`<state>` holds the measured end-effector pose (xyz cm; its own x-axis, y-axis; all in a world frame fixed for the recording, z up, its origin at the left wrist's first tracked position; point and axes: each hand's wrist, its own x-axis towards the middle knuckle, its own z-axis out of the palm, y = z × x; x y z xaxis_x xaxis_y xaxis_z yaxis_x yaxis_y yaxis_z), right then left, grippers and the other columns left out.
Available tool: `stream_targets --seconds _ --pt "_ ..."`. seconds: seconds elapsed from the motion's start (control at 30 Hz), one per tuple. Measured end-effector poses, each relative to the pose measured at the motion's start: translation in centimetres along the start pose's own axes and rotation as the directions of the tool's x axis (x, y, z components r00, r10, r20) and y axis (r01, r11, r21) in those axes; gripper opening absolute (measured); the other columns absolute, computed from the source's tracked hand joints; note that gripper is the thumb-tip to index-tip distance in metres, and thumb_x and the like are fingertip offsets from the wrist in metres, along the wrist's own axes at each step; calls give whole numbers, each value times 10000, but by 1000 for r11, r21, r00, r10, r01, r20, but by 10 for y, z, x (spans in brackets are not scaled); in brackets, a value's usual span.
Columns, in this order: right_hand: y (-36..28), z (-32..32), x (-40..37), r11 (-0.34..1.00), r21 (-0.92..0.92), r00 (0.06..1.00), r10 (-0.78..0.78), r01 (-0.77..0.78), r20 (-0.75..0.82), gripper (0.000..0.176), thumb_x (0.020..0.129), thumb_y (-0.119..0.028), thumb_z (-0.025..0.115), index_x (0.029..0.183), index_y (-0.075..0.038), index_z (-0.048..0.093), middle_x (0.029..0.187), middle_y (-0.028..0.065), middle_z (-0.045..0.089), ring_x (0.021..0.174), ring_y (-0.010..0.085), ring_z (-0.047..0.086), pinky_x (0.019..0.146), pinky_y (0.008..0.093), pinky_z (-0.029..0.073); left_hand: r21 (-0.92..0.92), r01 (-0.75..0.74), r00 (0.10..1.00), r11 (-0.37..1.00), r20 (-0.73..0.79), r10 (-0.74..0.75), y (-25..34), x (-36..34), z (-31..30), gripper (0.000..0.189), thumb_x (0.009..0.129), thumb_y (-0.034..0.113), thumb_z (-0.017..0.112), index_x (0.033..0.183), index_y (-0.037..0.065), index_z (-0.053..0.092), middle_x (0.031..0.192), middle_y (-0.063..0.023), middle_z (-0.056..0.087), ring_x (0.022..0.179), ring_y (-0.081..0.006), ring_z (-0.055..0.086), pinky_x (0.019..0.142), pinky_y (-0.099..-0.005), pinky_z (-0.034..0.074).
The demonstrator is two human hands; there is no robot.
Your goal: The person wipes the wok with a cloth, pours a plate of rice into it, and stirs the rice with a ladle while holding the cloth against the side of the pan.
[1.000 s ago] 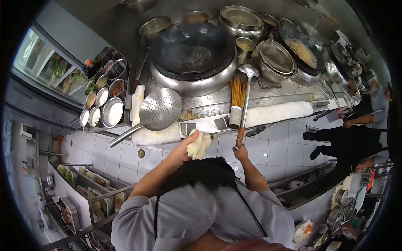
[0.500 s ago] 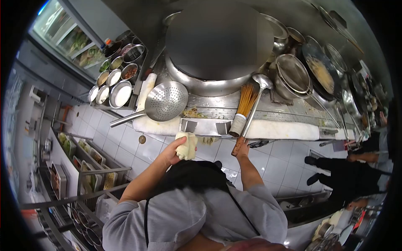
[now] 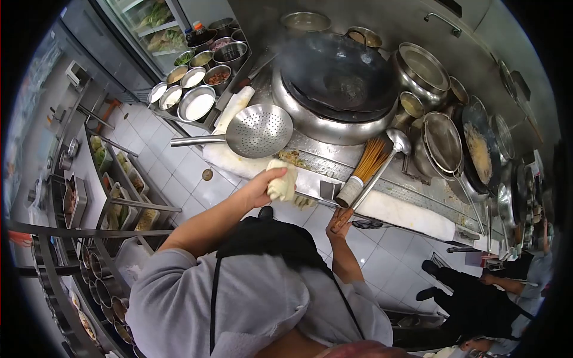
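A bunched pale cloth [image 3: 282, 180] is gripped in my left hand [image 3: 259, 187], just in front of the stove's front edge. My right hand [image 3: 338, 227] is closed on the wooden handle of a long metal ladle [image 3: 399, 141]; the bowl of the ladle rests on the stove top. Beside its shaft lies a bamboo brush [image 3: 369, 162], bristles pointing away from me. A perforated skimmer [image 3: 259, 131] lies on the left of the stove front. Behind it, a black wok [image 3: 337, 77] sits on the round burner, with faint steam over it.
Metal bowls of seasonings [image 3: 197, 104] stand at the left. To the right are a strainer [image 3: 443, 143] on a pot and a pan of food [image 3: 477, 152]. A rolled white towel [image 3: 406, 213] lines the front edge. Another person [image 3: 486, 301] stands at the far right.
The view has shifted, so the stove and wok sit further right and the wok now shows clearly. Both hands keep hold of the cloth and the ladle.
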<state>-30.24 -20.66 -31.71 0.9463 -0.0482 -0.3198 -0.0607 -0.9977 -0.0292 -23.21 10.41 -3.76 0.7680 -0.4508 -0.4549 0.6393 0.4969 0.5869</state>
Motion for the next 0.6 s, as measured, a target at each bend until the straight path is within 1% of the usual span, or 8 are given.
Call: stream_targets --seconds 0.17,0.23,0.37,0.47,0.5,0.53,0.57,0.6 --pt "1 -15 23 999 -20 912 -17 27 409 662 860 -321 490 1406 16 326 1505 220 262 1393 363 263 1122 563 204 -67 -50 999 997 -15 49 27 26 22 404 896 296 636 1198 51 530 1050 -92 641 940 -220 655 852 -389 553" --pt "5 -19 31 997 80 918 -32 1 395 685 848 -333 504 1403 27 328 1505 233 257 1389 371 269 1127 557 200 -65 -108 994 992 -10 108 38 45 28 348 906 281 632 1157 56 542 1021 -76 646 914 -199 663 800 -364 574" --pt "15 -34 30 919 395 975 -78 -10 206 786 769 -423 616 1326 97 423 1327 301 483 1300 392 410 1125 409 253 43 -243 960 969 -128 247 74 72 60 347 911 307 636 1128 52 543 1016 -75 650 850 -183 675 658 -342 593" --pt "11 -17 -6 799 599 994 101 -52 -49 763 770 -432 647 1292 94 464 1248 296 552 1278 371 443 1082 423 314 155 -287 949 945 -90 303 96 101 75 585 950 594 416 1197 75 520 1065 -111 641 894 -235 665 685 -385 580" --pt "28 37 -4 750 658 993 118 -73 -24 784 768 -473 672 1303 66 475 1240 304 557 1250 381 475 1049 427 371 161 -281 946 946 -119 301 102 112 81 634 942 635 364 1211 81 517 1082 -121 634 904 -249 661 706 -407 575" --pt "26 35 -24 711 673 979 165 -203 121 703 754 -438 676 1255 32 529 1188 307 579 1145 396 543 961 432 435 169 -276 942 946 -147 301 108 125 88 686 934 675 311 1225 88 513 1099 -131 628 915 -262 656 727 -429 570" --pt "23 31 -44 666 670 944 202 -328 262 625 740 -404 680 1207 -2 582 1136 311 601 1041 410 611 874 436 499 84 -256 943 963 -197 268 113 143 90 572 939 599 433 1210 103 521 1112 -123 623 910 -273 652 737 -467 557" --pt "40 89 -51 734 620 956 144 -276 255 637 761 -444 680 1209 3 601 1117 292 623 1070 396 607 900 421 495 39 -224 943 974 -244 227 113 164 89 540 928 564 480 1202 102 523 1106 -120 625 905 -275 651 733 -474 552"
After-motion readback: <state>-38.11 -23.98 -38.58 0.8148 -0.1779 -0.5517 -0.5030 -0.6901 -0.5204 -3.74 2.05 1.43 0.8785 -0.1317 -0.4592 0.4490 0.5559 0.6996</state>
